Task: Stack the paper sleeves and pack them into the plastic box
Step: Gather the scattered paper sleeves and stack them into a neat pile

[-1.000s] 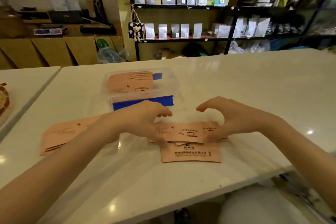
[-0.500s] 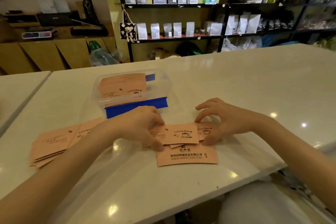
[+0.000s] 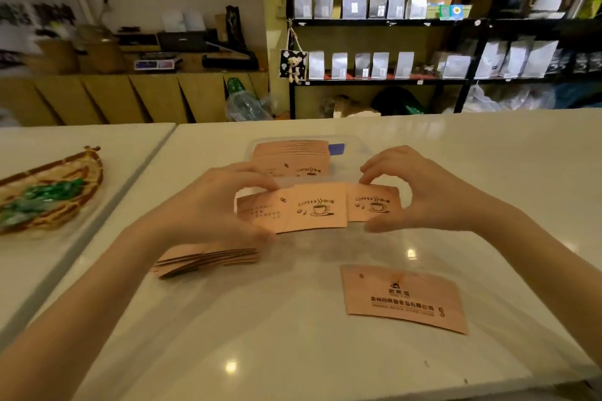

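Observation:
Both hands hold a fanned bunch of pink paper sleeves (image 3: 317, 207) with coffee-cup prints, lifted off the white counter. My left hand (image 3: 208, 205) pinches the bunch's left end, my right hand (image 3: 423, 192) its right end. Behind them sits the clear plastic box (image 3: 353, 148) with a stack of sleeves inside and a blue strip showing. A single sleeve (image 3: 404, 298) lies flat on the counter at the front right. Another pile of sleeves (image 3: 208, 259) rests on the counter under my left wrist.
A woven basket (image 3: 55, 192) with green-wrapped items sits on the adjoining counter at left. The seam between the two counters (image 3: 130, 185) runs diagonally. Black shelves (image 3: 423, 23) with grey pouches stand behind. The counter's front edge runs along the lower right.
Both hands gathered several sleeves from the counter and raised them in front of the box. One sleeve stayed flat on the counter. The head camera moved closer and shifted left.

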Available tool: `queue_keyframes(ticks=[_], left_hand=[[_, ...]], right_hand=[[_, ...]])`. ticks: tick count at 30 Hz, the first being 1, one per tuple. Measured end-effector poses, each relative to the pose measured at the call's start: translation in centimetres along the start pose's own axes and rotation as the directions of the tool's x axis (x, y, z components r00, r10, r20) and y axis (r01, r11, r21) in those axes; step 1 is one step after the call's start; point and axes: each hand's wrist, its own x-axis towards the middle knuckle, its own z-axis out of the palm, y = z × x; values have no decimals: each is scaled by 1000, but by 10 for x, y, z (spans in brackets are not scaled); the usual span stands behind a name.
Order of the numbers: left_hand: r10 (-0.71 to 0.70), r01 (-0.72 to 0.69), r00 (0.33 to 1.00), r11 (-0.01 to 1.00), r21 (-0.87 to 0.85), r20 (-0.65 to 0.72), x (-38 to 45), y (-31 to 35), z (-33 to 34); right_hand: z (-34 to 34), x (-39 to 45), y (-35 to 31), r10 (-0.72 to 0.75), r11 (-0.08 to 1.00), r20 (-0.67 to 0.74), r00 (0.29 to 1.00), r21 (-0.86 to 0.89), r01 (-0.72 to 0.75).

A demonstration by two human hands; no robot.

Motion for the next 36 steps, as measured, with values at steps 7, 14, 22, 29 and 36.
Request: queue_keyframes(ticks=[7, 14, 22, 29, 36], left_hand=[[-249, 249, 967, 969, -11, -55, -43, -60, -15], [-331, 331, 943, 943, 15, -28, -56, -78, -11], [-340, 342, 940, 932, -123, 31, -55, -79, -6], [-420, 425, 905, 896, -129, 61, -63, -90, 0], [-382, 385, 923, 919, -84, 44, -63, -79, 0]], right_hand=[[9, 47, -24, -41, 994, -113, 993, -104, 29], [20, 71, -55, -107, 991, -65, 992, -86, 102], [57, 82, -88, -262, 953, 84, 962, -135, 271], [81, 90, -97, -245, 952, 134, 960, -156, 264], [91, 89, -90, -207, 961, 173, 963, -146, 233]])
